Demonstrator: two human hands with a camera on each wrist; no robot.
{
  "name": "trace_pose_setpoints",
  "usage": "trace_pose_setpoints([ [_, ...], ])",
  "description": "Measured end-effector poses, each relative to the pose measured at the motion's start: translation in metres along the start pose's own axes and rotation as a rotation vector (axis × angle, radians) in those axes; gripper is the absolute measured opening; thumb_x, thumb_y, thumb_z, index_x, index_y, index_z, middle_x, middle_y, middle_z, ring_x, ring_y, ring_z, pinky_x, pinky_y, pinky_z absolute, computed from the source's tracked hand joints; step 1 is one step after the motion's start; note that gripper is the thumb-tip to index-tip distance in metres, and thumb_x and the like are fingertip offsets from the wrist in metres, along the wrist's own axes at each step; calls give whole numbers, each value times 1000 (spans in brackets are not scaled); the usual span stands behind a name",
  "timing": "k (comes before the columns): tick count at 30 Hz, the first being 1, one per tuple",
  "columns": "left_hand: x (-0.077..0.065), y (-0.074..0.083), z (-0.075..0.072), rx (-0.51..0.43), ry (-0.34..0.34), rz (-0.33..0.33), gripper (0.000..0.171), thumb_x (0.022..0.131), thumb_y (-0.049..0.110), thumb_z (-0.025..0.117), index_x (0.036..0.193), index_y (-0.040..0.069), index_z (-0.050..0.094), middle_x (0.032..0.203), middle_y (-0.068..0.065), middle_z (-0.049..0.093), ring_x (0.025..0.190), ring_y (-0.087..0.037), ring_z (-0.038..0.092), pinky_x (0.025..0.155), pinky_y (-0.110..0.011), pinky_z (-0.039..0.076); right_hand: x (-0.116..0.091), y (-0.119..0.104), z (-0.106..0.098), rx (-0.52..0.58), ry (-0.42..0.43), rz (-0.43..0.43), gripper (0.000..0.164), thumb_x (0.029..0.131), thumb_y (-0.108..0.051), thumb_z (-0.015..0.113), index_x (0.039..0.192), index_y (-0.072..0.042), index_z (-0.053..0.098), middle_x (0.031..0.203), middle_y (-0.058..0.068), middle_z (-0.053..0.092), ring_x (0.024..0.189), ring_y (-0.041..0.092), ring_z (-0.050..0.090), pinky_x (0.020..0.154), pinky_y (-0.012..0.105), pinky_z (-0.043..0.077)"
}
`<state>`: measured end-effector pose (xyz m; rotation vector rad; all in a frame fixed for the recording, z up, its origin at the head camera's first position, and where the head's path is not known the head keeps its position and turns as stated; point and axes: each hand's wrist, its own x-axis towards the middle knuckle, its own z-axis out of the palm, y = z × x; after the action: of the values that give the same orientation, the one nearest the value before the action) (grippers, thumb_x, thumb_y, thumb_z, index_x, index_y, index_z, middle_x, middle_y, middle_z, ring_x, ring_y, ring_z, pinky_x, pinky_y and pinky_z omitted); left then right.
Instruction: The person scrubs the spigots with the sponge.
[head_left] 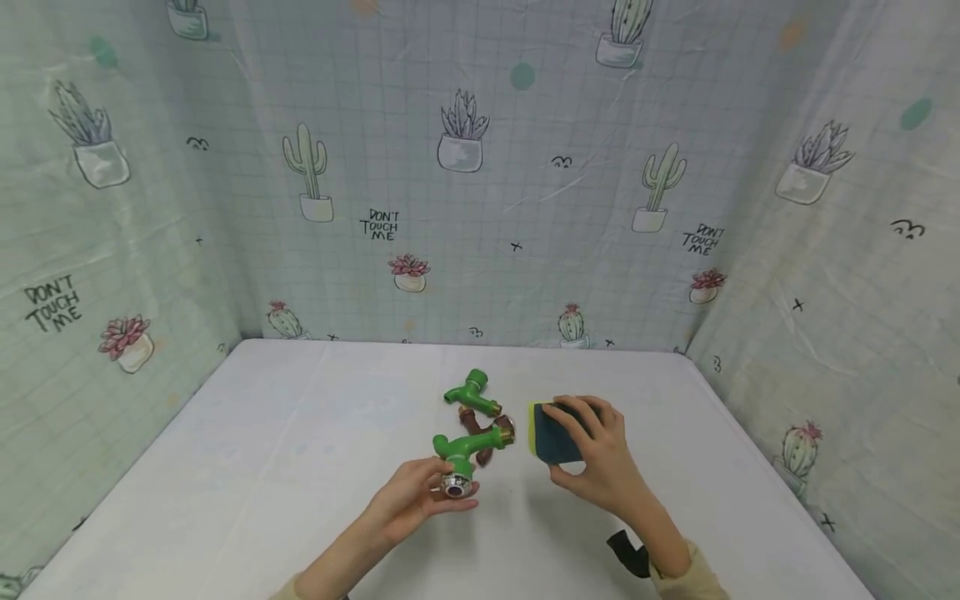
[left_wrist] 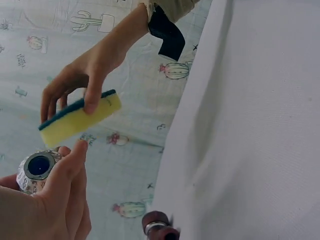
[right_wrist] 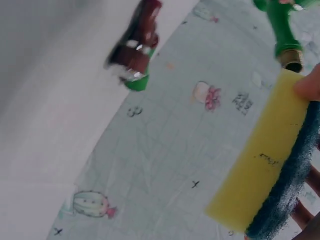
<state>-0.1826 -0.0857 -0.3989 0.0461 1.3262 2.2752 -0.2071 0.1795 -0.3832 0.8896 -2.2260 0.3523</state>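
Note:
My left hand (head_left: 411, 500) grips a green faucet (head_left: 468, 446) by its silver collar (head_left: 456, 485), and the faucet's brass-ended spout points right. In my right hand (head_left: 603, 458) is a sponge (head_left: 557, 433), pinched between thumb and fingers. One side of the sponge is yellow foam (right_wrist: 260, 160), the other a dark green scouring layer (right_wrist: 287, 185). A small gap separates the sponge from the faucet in the head view. Behind the held faucet lie a second green faucet (head_left: 474, 393) and a brown faucet (head_left: 471, 421), the brown one partly covered from sight.
A white-covered table (head_left: 315, 433) spreads under both hands. Printed cloth (head_left: 517, 192) with cactus drawings hangs along the back and both sides. A black strap (head_left: 628, 554) shows by the right wrist.

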Motion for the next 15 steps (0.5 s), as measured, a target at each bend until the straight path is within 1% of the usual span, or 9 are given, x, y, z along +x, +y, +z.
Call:
trace_pose_setpoints([
  [3, -2, 0, 0, -99, -37, -60, 56, 91, 12, 40, 137, -7, 15, 121, -22, 42, 105, -33, 55, 92, -51, 43, 1, -6, -1, 120, 0, -4, 74, 61, -26, 76, 127, -17, 45, 128, 6, 43, 113, 25, 32, 82, 50, 33],
  [5, -1, 0, 0, -116, -79, -99, 57, 91, 14, 40, 138, -3, 12, 126, -25, 36, 107, -33, 54, 92, -53, 42, 2, -10, -1, 181, 0, -20, 69, 67, -31, 72, 128, -17, 45, 129, 6, 43, 114, 25, 32, 82, 49, 34],
  [6, -1, 0, 0, -109, -102, -113, 57, 91, 15, 39, 139, -2, 11, 128, -25, 34, 109, -34, 53, 92, -54, 41, 3, -12, -1, 195, 0, -26, 67, 69, -33, 69, 129, -17, 45, 129, 6, 42, 115, 24, 32, 82, 48, 35],
  [7, -1, 0, 0, -86, -125, -123, 57, 91, 15, 39, 138, -2, 12, 129, -24, 34, 109, -33, 53, 92, -54, 41, 4, -13, -1, 202, 5, -34, 65, 71, -35, 68, 128, -17, 45, 129, 6, 43, 115, 24, 32, 82, 48, 35],
  [8, 1, 0, 0, -49, -140, -124, 54, 91, 15, 39, 137, -3, 17, 128, -22, 35, 108, -32, 54, 91, -54, 42, 4, -14, -1, 202, 12, -37, 64, 71, -36, 67, 128, -17, 45, 129, 6, 43, 115, 24, 32, 82, 48, 36],
  [10, 4, 0, -1, 50, -152, -120, 45, 90, 15, 40, 129, -5, 29, 120, -19, 41, 105, -30, 56, 88, -53, 45, 6, -15, 0, 200, 23, -42, 64, 70, -35, 68, 128, -17, 46, 128, 6, 43, 115, 24, 32, 81, 47, 36],
  [13, 9, 0, -5, 160, -148, -131, 31, 90, 15, 43, 114, -5, 44, 108, -14, 49, 101, -28, 59, 86, -52, 47, 7, -16, 1, 184, 20, -54, 68, 66, -31, 71, 128, -18, 46, 128, 5, 44, 115, 25, 32, 82, 48, 35],
  [14, 11, 0, -5, 194, -142, -138, 29, 90, 16, 45, 111, -5, 46, 105, -13, 50, 100, -28, 60, 85, -51, 48, 7, -16, 2, 180, 15, -59, 70, 64, -30, 72, 128, -18, 46, 128, 5, 43, 115, 25, 31, 82, 48, 35],
  [15, 13, -1, -6, 222, -140, -145, 31, 91, 17, 46, 112, -5, 46, 103, -13, 51, 100, -28, 60, 85, -51, 48, 8, -17, 3, 175, 12, -64, 72, 63, -30, 73, 128, -19, 45, 128, 5, 43, 115, 25, 31, 82, 48, 35],
])
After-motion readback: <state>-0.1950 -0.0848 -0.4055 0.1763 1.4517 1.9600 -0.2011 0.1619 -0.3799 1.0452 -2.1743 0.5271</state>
